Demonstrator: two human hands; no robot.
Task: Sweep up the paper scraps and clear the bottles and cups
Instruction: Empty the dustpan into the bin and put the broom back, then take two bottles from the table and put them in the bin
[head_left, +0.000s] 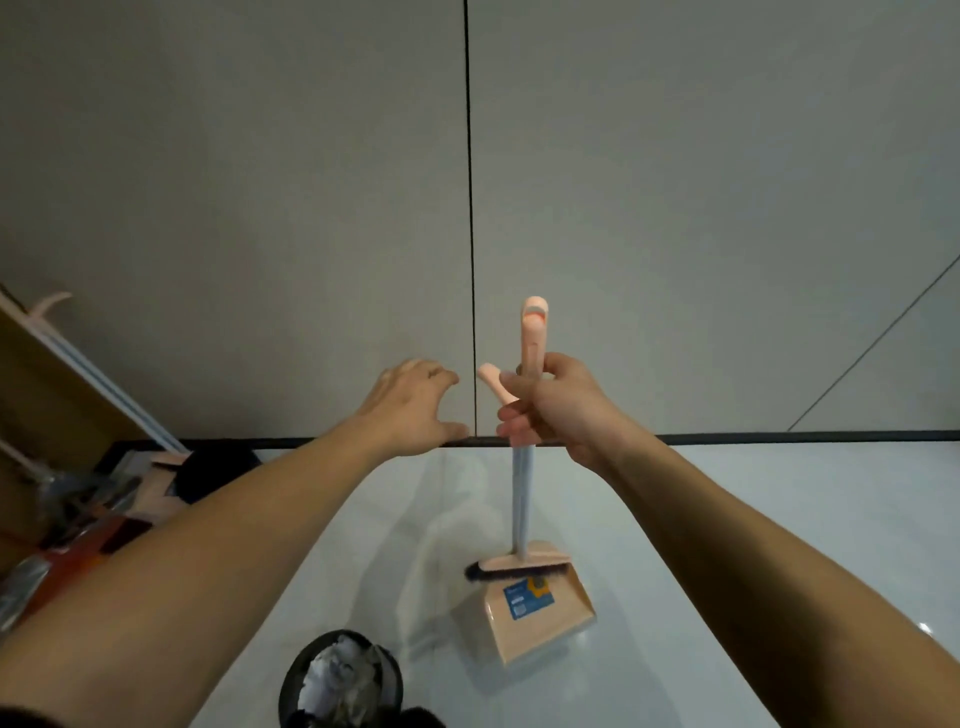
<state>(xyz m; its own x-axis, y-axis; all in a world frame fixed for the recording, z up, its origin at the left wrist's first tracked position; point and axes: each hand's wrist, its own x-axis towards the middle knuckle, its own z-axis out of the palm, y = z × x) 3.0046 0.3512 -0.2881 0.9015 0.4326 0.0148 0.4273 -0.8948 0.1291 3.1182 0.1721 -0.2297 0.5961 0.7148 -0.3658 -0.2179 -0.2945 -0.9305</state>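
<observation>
Nearest, one black bin (340, 680) holds crumpled paper scraps (337, 670). Beyond it one pink dustpan (524, 613) stands on the pale floor (727, 519) with one broom (522, 499) upright in it. The right hand (550, 405) grips both pink handle tops together. The left hand (410, 405) hovers just beside them, fingers spread, holding nothing

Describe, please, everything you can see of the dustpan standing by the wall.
The dustpan looks like peach-pink plastic, with a blue label inside its tray. It stands on the glossy white floor near the wall, its mouth facing the camera. The broom head sits across its top edge. The right hand grips both handles together.
</observation>
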